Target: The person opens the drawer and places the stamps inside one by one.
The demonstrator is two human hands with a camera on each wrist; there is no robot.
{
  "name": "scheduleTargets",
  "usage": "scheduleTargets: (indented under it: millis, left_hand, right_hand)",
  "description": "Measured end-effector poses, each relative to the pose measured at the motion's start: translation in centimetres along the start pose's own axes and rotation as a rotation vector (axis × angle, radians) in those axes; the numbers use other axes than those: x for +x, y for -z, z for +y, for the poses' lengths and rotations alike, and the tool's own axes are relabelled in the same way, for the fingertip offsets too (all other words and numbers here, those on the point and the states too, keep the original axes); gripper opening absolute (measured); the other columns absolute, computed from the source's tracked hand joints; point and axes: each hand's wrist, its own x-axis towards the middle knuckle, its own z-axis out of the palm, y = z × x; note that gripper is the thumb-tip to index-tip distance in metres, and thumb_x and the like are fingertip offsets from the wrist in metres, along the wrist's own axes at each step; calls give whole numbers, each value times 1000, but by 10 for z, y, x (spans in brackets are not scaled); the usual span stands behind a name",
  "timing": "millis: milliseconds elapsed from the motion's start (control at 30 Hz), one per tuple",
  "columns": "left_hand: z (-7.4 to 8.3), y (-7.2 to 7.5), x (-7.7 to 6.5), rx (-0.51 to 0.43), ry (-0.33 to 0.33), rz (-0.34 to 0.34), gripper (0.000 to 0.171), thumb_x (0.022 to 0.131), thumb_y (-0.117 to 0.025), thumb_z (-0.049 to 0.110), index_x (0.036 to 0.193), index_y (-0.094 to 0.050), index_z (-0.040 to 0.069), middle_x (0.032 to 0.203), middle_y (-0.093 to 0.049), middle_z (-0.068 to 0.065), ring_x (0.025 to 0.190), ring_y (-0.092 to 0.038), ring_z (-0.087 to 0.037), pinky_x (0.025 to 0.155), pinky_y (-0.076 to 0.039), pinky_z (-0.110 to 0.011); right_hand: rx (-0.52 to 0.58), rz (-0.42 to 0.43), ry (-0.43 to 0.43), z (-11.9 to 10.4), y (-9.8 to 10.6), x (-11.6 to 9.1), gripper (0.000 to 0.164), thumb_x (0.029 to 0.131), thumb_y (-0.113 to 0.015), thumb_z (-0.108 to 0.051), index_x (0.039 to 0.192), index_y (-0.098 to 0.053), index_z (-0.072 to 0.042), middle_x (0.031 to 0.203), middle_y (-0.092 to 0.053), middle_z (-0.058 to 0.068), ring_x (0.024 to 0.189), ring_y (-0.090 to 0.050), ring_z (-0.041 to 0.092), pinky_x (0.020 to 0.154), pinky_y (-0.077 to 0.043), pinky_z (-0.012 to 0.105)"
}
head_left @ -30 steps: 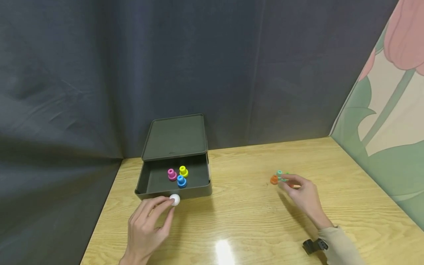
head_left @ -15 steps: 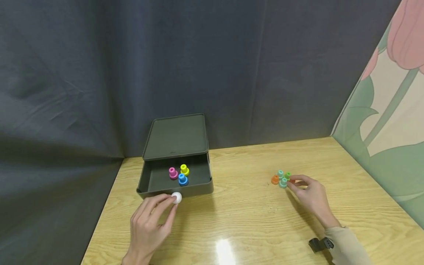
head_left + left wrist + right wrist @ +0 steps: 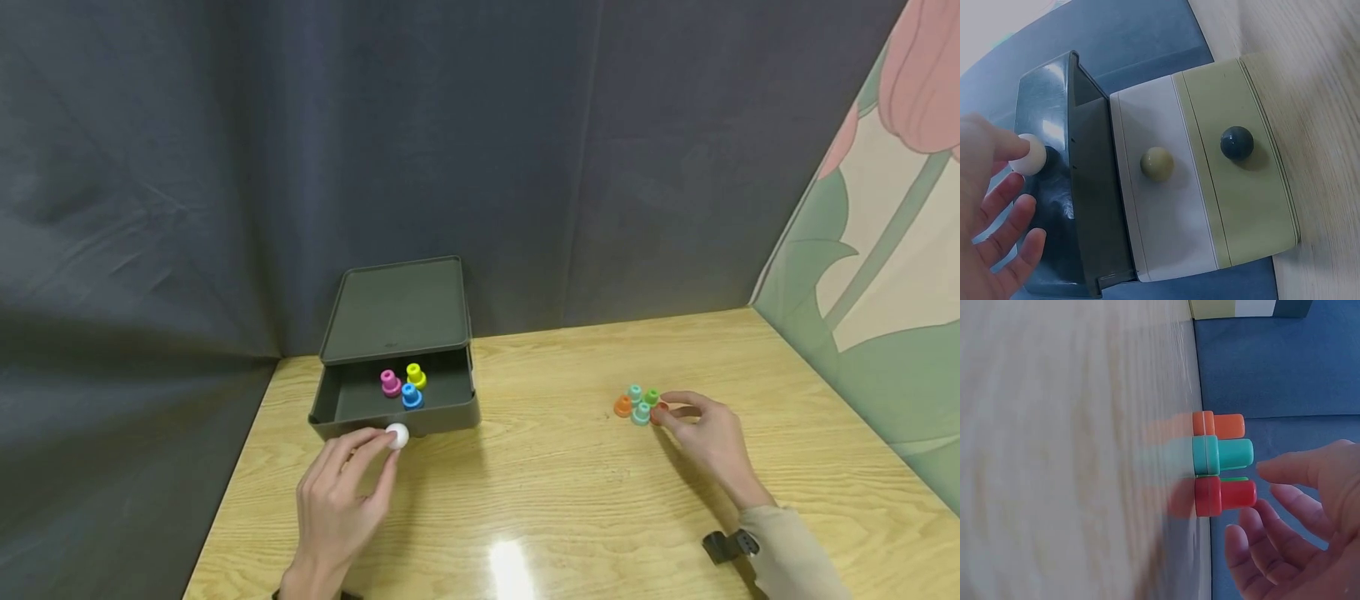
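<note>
My left hand [image 3: 337, 492] pinches the round white knob [image 3: 397, 436] on the front of a dark drawer [image 3: 442, 417]. The drawer stands pulled out of a small chest of drawers [image 3: 397, 308]. A pink peg [image 3: 390, 383], a yellow peg [image 3: 416, 377] and a blue peg [image 3: 412, 397] stand in it. On the table at right, my right hand [image 3: 708, 433] is at a red peg [image 3: 1225, 495], thumb and fingers spread around its top end. Beside that peg stand an orange peg [image 3: 623, 407], two teal pegs [image 3: 641, 414] and a green peg [image 3: 652, 397].
Below the dark drawer, the chest has a white drawer [image 3: 1179, 231] with a beige knob [image 3: 1157, 164] and a pale green drawer [image 3: 1254, 212] with a dark knob [image 3: 1237, 143]. A dark curtain [image 3: 525, 167] hangs behind the wooden table [image 3: 555, 467]; a flower-patterned panel [image 3: 885, 292] borders the right.
The drawer has slid inward a little, with my left hand on its knob. My right hand has shifted right, from the front teal peg to the red one.
</note>
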Motion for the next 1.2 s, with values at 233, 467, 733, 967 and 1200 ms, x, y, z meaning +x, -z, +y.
scheduleTargets:
  millis: [233,467,733,967,1200]
  left_hand:
    - [-5,-3,2,18,55,-46,23,97,-70,25,107,-82,8,103,-79,-8,83,-71,-25,69,-53,-37]
    - [-11,-11,4,28,67,-25,28,82,-80,13,109,-82,9,104,-79,-8,81,-71,-25,65,-53,-38]
    - [-18,-17,8,25,95,-28,30,79,-84,8,109,-83,8,104,-78,-10,84,-73,-28,66,-56,-42]
    - [-23,-24,12,10,119,-25,33,79,-87,6,111,-83,10,106,-79,-8,85,-74,-27,68,-56,-41]
    - [-26,-29,14,0,153,-17,31,80,-87,5,110,-83,10,106,-79,-7,87,-74,-29,70,-57,-44]
  right_hand:
    - [-10,-57,-18,3,1,5,40,99,-78,-27,125,-73,3,113,-77,29,101,-77,43,63,-54,22]
    - [-27,-95,-20,4,1,5,43,100,-77,-30,127,-73,3,123,-74,29,107,-74,44,65,-54,23]
    - [-20,-129,-30,7,0,6,47,102,-74,-34,131,-71,2,129,-72,29,109,-74,43,70,-56,27]
    - [-25,-145,-26,7,2,6,44,104,-71,-31,133,-69,3,128,-73,30,108,-75,43,75,-59,35]
    - [-31,-161,-31,9,4,5,45,105,-70,-31,135,-68,3,128,-72,31,108,-74,45,77,-61,41]
